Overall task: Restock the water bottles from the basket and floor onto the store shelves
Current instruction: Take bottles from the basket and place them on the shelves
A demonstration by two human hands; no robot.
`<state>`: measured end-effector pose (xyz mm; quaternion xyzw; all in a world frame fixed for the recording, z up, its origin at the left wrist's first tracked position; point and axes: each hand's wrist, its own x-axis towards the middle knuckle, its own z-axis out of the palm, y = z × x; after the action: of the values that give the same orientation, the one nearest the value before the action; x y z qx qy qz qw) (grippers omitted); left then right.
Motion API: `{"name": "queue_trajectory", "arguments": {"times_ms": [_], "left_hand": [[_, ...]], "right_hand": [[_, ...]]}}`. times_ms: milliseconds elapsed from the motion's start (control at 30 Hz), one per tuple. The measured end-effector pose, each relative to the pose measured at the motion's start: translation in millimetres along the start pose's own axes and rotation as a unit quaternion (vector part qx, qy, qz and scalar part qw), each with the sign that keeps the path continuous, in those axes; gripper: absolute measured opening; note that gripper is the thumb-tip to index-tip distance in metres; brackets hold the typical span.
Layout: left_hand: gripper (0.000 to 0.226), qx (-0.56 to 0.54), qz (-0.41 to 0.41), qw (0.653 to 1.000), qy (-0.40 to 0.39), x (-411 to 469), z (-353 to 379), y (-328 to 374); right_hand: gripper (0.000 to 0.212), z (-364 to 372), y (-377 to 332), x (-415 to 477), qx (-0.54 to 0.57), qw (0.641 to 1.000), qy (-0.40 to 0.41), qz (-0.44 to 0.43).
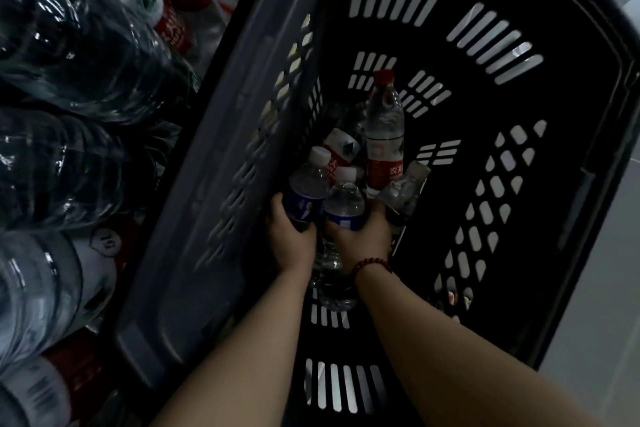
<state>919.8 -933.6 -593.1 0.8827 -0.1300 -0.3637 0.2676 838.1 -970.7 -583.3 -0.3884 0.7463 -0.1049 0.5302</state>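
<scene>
The left hand's grip [290,236] was wrapped around a blue-labelled water bottle [306,196]; the right hand's grip [363,236] grasped a second blue-labelled bottle [344,204] just beside it. Both reached deep into the dark slotted basket [485,156], where a red-capped bottle [384,135] stood farther in. Large water jugs [65,55] lay to the left.

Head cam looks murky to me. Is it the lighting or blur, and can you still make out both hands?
Head view: dim overall, the basket interior nearly black; wide-angle bending at the edges; big bottles at left are smeared with glints. Left hand and right hand read clearly, each gripping a blue-labelled bottle.
</scene>
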Motion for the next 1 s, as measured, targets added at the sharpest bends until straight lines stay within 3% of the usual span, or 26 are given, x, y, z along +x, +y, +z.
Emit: {"name": "queue_trajectory", "arguments": {"times_ms": [233, 400, 533, 767, 900, 1000], "left_hand": [[0.044, -0.041, -0.011, 0.995, -0.089, 12.2, -13.0, 4.0], [0.068, -0.081, -0.003, 0.991, -0.111, -4.3, -23.8, 17.9], [0.065, -0.126, 0.006, 0.987, -0.098, -24.4, -41.4, 46.9], [0.047, -0.189, 0.043, 0.978, -0.077, -69.8, -82.5, 89.8], [0.045, -0.226, 0.076, 0.969, -0.070, -112.0, -113.3, 117.3], [0.047, -0.263, 0.073, 0.962, -0.019, -143.0, -138.7, 130.7]], "right_hand": [[0.062, -15.4, -7.0, 0.7, 0.077, 0.994, -0.071, 0.012], [0.052, -39.9, -16.7, -4.2, 0.088, 0.993, -0.076, 0.017], [0.042, -63.0, -40.9, -18.5, 0.128, 0.988, -0.081, 0.016], [0.034, -121.5, -103.7, -52.2, 0.088, 0.976, -0.170, -0.102], [0.035, -157.5, -148.5, -78.8, 0.059, 0.952, -0.249, -0.169], [0.040, -174.6, -181.6, -103.1, 0.035, 0.928, -0.307, -0.210]]}}
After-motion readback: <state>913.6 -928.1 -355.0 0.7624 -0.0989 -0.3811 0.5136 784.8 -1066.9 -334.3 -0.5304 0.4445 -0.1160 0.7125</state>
